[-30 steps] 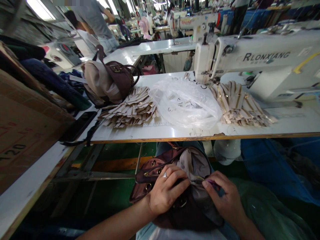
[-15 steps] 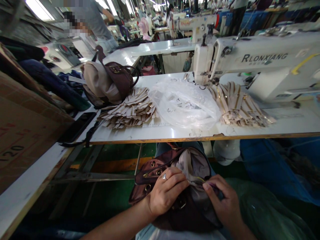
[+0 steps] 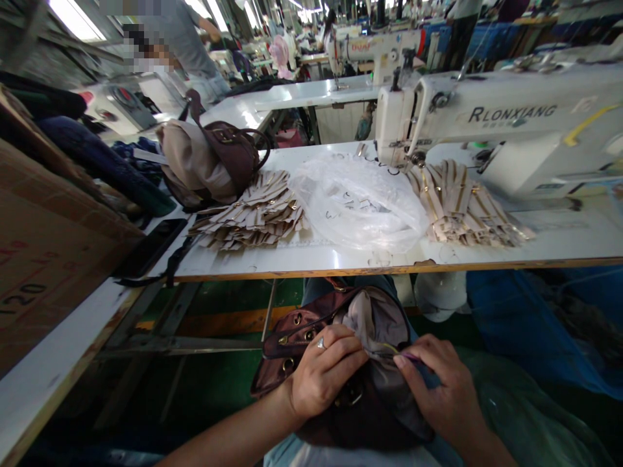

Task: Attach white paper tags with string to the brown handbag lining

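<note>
A dark brown handbag (image 3: 370, 415) with brass rings and zips lies on my lap, its mouth open on a grey lining (image 3: 360, 314). My left hand (image 3: 328, 370), a ring on one finger, is closed on the bag's edge and lining. To its right, my right hand (image 3: 440, 383) pinches a thin purple item (image 3: 413, 357) at the opening; the fingers hide most of it, so its kind is unclear. A short yellow strip (image 3: 389, 347) shows on the lining between the two hands.
Before me is a white table (image 3: 292, 259) with a sewing machine (image 3: 511, 123), a clear plastic bag (image 3: 360, 207), beige zip strips (image 3: 257, 214), more strips (image 3: 462, 204), another brown bag (image 3: 209, 155) and a phone (image 3: 150, 246). A cardboard box (image 3: 53, 259) stands left.
My right hand has shifted slightly to the right and up, and more of the purple item shows. My left hand and the handbag have stayed in place.
</note>
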The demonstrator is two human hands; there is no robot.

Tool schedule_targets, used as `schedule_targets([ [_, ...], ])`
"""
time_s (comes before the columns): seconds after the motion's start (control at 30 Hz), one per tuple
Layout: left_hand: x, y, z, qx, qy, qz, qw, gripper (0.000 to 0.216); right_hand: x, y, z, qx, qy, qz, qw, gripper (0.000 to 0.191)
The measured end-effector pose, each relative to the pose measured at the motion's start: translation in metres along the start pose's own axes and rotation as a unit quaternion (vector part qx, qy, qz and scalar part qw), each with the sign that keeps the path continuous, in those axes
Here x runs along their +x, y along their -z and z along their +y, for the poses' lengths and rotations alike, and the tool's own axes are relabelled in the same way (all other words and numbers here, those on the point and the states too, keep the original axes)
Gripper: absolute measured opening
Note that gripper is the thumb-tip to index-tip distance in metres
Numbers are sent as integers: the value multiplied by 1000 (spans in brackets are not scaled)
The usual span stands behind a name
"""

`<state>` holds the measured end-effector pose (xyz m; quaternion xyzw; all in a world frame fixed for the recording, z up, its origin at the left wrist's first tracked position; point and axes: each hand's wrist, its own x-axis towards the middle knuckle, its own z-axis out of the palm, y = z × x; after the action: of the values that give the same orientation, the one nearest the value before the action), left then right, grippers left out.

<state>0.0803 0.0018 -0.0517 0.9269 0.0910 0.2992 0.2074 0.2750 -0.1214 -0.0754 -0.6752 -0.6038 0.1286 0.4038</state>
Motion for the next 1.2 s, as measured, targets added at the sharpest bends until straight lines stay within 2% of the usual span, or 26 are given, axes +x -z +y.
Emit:
schedule_targets([
  [0.2,-1,0,-1,-1,-5,-3,1000,19,-3,-2,2,20,-25,15,999,10],
  [0.53,2,1,1,16,-4,4,1000,21,2,4,-3,-9,8,2,1000,8],
  [0.7,2,1,1,9,-6,-1,1000,20,0,6,-3,-4,-12,14,1000,8],
  [1.2,2,0,1,11,-13,-3,1000,20,6,11,-11,-31,5,-1,1000,9],
])
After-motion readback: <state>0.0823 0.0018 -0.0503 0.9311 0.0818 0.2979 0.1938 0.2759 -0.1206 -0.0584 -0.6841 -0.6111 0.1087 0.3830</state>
